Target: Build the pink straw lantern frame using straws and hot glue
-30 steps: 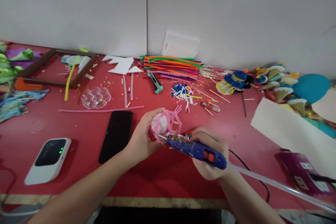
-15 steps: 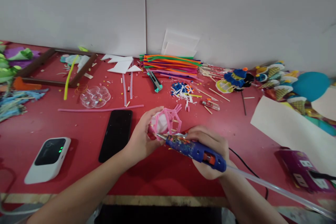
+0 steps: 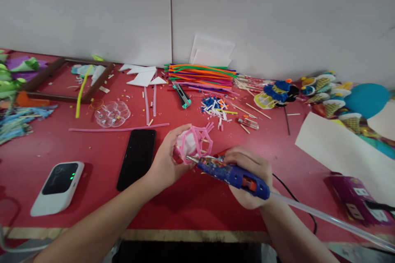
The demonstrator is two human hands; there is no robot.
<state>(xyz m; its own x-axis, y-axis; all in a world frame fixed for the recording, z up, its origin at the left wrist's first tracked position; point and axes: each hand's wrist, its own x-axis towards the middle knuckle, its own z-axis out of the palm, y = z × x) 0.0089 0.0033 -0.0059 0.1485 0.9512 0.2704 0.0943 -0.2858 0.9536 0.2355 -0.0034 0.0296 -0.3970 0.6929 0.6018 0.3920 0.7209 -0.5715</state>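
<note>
My left hand [image 3: 166, 158] is closed around the left side of a small pink openwork frame [image 3: 203, 132], made of thin pink strips with white material inside. In my right hand [image 3: 251, 168] is a blue glue gun [image 3: 228, 171], stained with paint or glue along its barrel. Its metal nozzle points left and meets, or nearly meets, the lower edge of the pink frame. A long clear glue stick [image 3: 324, 215] runs out of the gun's back end to the lower right. The fingers of my right hand wrap the handle, which is mostly hidden.
A black phone [image 3: 136, 159] and a white device [image 3: 57, 189] lie to the left. Behind are a teal cutter [image 3: 182, 95], a bundle of coloured pipe cleaners [image 3: 202, 77] and small cut pieces [image 3: 215, 107]. A purple power strip [image 3: 358, 199] stands at right.
The glue gun and my right hand have shifted slightly right, the nozzle sliding a little along the pink frame's lower edge. My left hand keeps its hold, with the frame barely moved.
</note>
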